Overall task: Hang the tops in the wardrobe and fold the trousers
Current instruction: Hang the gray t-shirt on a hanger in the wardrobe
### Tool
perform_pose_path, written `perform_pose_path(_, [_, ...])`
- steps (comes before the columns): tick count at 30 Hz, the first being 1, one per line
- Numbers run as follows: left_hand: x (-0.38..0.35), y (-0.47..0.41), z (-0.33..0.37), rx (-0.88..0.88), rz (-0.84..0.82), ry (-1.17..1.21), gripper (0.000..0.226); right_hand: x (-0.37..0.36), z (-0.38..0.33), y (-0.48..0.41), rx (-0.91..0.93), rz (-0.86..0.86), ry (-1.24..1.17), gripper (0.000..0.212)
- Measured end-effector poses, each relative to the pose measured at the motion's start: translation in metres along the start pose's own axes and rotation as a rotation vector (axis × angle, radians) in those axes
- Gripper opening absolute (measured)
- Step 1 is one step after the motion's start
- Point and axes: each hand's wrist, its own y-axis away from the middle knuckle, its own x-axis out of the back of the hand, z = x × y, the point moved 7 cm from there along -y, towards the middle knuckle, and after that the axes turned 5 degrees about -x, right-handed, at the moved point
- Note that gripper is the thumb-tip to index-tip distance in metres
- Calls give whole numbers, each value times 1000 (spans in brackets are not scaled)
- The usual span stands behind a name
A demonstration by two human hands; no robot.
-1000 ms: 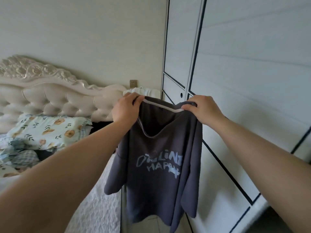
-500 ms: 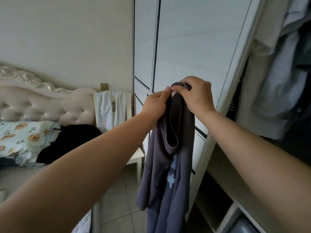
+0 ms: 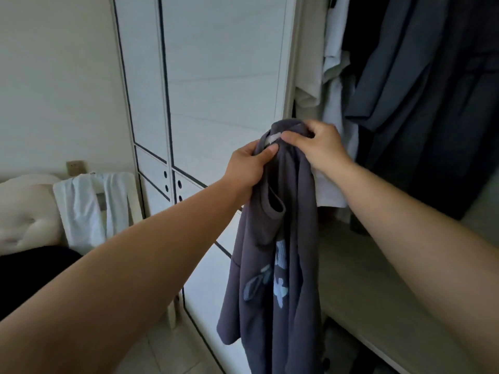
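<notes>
The white wardrobe (image 3: 224, 76) has flat doors with thin dark lines. Its open side fills more of the view than half a second ago, with dark and pale clothes (image 3: 421, 76) hanging inside. The left hand (image 3: 251, 166) and right hand (image 3: 321, 147), fingers clenched on the bunched collar, hold the soft grey printed top (image 3: 283, 265) limp before the opening.

Soft matt grey cloth is seen in the top (image 3: 280, 238), smooth white panelling with a faint sheen on the wardrobe door (image 3: 224, 76), and dark matt fabric in the hanging clothes (image 3: 421, 76).
</notes>
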Motion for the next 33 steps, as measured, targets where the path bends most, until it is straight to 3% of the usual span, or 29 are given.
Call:
perform_pose_path(4, [-47, -13, 12, -31, -107, 71, 11, 45, 16, 8, -83, 83, -82, 12])
perform_pose_path(9, [-106, -24, 34, -108, -239, 102, 13, 91, 29, 10, -277, 35, -180, 15])
perform_pose_path(11, [-130, -28, 48, -165, -240, 93, 14, 115, 30, 9, -319, 85, -268, 19])
perform_pose_path(14, [-165, -30, 72, -330, -194, -29, 7, 154, 18, 2, -269, 193, -431, 7])
perform_pose_path(16, [-188, -29, 85, -431, -162, -93, 16, 177, 12, -2, -250, 232, -487, 5])
perform_pose_path(19, [-221, -27, 98, -532, -149, -71, 17, 207, 6, -6, -249, 266, -545, 1])
perform_pose_path(22, [-254, -24, 105, -567, -170, 1, 8, 225, 8, -12, -318, 247, -587, 12])
perform_pose_path(26, [-287, -28, 115, -615, -168, 32, 6, 258, 11, -19, -399, 311, -375, 40])
perform_pose_path(29, [-304, -41, 119, -592, -130, 6, 6, 288, 3, -21, -340, 364, -125, 30])
perform_pose_path(33, [-326, -65, 128, -562, -65, 51, 15, 322, -5, -29, -112, 526, -73, 20])
